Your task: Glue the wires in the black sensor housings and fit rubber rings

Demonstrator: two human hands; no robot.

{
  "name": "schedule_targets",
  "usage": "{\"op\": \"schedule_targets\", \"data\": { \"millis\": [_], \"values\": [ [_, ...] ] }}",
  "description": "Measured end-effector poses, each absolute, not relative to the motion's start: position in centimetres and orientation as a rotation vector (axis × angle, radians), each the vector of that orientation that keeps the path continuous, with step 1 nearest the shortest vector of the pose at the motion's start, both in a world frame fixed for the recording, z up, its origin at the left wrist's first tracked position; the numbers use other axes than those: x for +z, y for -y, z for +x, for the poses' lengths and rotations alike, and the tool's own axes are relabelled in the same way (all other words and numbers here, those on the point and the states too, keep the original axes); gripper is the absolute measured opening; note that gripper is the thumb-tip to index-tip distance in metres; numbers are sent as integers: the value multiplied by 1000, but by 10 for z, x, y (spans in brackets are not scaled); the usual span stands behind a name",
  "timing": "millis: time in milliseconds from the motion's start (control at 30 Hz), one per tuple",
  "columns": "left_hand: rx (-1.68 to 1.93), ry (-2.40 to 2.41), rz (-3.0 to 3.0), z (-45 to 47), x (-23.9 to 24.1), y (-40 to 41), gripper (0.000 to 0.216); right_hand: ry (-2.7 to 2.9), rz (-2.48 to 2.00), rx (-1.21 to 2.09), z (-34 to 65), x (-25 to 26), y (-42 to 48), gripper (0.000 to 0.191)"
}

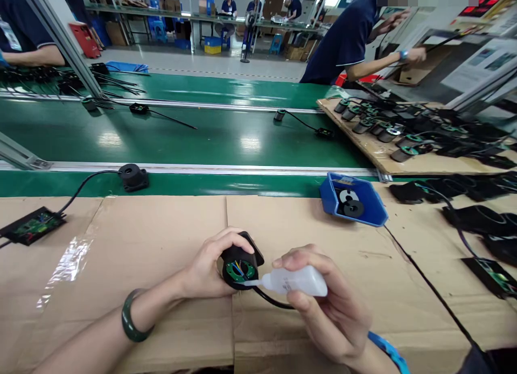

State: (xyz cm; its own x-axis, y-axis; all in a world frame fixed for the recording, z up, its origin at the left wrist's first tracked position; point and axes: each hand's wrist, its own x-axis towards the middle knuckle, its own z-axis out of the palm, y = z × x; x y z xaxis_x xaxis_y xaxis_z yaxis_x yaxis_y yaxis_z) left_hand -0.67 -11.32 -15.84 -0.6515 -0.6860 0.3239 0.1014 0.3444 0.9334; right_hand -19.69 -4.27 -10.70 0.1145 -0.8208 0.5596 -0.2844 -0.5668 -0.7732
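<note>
My left hand point(212, 263) is wrapped round a black round housing point(240, 267) with a flat base. Its open end faces me and shows a green ring-shaped circuit board and a few coloured wires. A black cable point(270, 299) runs from its underside to the right, behind my other hand. Between the thumb and fingers of my right hand point(329, 304) is a white squeeze bottle point(297, 281), held nearly level. The bottle's thin nozzle points left and reaches the lower rim of the housing; whether it touches cannot be told.
Cardboard point(169, 223) covers the bench. A blue bin point(355, 201) holds black and white round parts. Another black housing point(133, 177) is wired to a board point(34, 226) at left. Behind runs a green belt point(226, 134); a loaded wooden board point(388, 153) and a co-worker point(343, 40) are at right.
</note>
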Motion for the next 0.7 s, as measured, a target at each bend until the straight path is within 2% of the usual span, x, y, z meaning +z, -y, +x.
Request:
{"op": "schedule_targets", "data": {
  "millis": [700],
  "values": [
    [-1224,1934,512,-6,-158,113,40,-1096,-2020,-1376,-190,-91,53,14]
  ]
}}
